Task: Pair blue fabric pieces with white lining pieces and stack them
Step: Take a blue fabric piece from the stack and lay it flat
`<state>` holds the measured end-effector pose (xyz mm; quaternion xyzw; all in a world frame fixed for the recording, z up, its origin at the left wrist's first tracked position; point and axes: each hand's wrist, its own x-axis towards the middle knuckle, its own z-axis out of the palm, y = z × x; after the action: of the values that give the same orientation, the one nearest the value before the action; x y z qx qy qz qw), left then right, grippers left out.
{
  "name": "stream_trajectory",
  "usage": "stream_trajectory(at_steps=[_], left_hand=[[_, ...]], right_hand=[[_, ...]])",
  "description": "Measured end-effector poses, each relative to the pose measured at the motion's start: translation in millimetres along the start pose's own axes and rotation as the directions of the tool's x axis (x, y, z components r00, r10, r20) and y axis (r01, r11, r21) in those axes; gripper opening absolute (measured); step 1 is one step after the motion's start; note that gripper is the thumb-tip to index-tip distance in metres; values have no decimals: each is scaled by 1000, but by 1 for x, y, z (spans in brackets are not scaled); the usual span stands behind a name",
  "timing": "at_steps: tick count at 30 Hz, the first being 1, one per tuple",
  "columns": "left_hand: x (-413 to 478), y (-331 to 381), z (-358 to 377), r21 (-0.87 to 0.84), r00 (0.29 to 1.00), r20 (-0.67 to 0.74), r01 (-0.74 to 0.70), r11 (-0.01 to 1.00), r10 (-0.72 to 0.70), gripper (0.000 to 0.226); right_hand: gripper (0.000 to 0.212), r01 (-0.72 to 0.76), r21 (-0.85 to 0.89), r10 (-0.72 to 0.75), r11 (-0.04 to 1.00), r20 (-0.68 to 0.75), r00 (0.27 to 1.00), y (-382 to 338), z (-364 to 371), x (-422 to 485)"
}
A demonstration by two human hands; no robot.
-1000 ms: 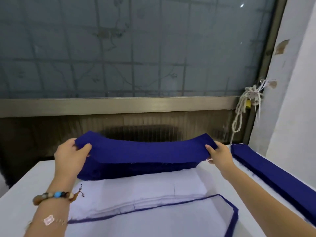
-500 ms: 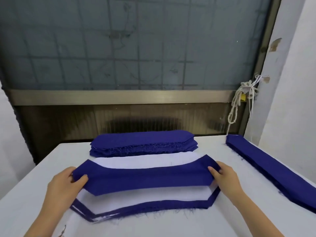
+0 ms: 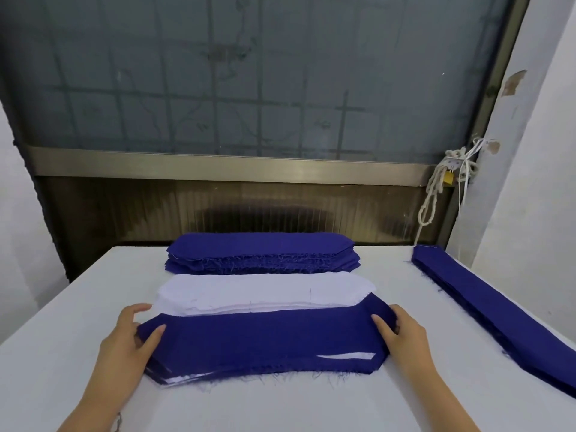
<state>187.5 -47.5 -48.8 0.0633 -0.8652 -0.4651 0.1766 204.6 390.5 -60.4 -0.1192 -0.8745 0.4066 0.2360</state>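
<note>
1. Window: frosted pane behind the far edge of the surface; a white rope hangs at its right.
2. Strip pile: long blue strips along the surface's right side, well apart from the rest.
3. Blue pile: at the far edge, centred.
4. White lining pile: just in front of the blue pile.
5. Paired stack: nearest me, white edges showing at its near side.
6. Blue piece: lies flat on top of the paired stack, its far edge overlapping the lining pile.
7. Right grip: pinching the piece's right end, thumb on top, fingers curled round the end.
8. Left grip: thumb on the left end, forefinger lifted; cannot tell whether it pinches the piece.
</note>
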Motion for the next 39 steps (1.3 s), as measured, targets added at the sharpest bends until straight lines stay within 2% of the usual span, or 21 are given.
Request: stream_trajectory(at_steps=[4,6,11,13,17,20,29,35,39], left_hand=[[-3,-6,-4,61,994,12,-109,992,109,36],[-3,-10,-4,38,989,-7,-147,988,147,38],[-1,-15,-2,13,978,-73,-195,981,196,40],[0,-18,-3,20,974,-88,-206,978,207,42],[1,-23,-1,38,983,-55,-175,984,177,38],[1,-23,-1,81,982,-66,-171,982,177,31],[3,-23,-6,60,985,-166,-39,997,49,27],[2,-20,-6,34,985,-170,-28,999,33,27],[1,-22,-5,21,987,-157,-35,999,38,26]], right_hand=[[25,-41,29,41,999,-6,999,1,-3,1],[26,-43,63,45,997,-28,999,0,-5,0],[16,-35,184,42,982,-30,999,-2,-10,-5],[16,-47,182,48,982,-4,999,0,-11,-5],[16,-65,98,61,993,43,997,0,-3,-4],[23,-72,64,73,995,-8,997,1,0,-3],[16,-160,-3,159,987,-70,985,5,1,-1],[14,-160,35,163,986,-100,982,5,1,0],[11,-166,-17,164,986,-98,982,3,1,0]])
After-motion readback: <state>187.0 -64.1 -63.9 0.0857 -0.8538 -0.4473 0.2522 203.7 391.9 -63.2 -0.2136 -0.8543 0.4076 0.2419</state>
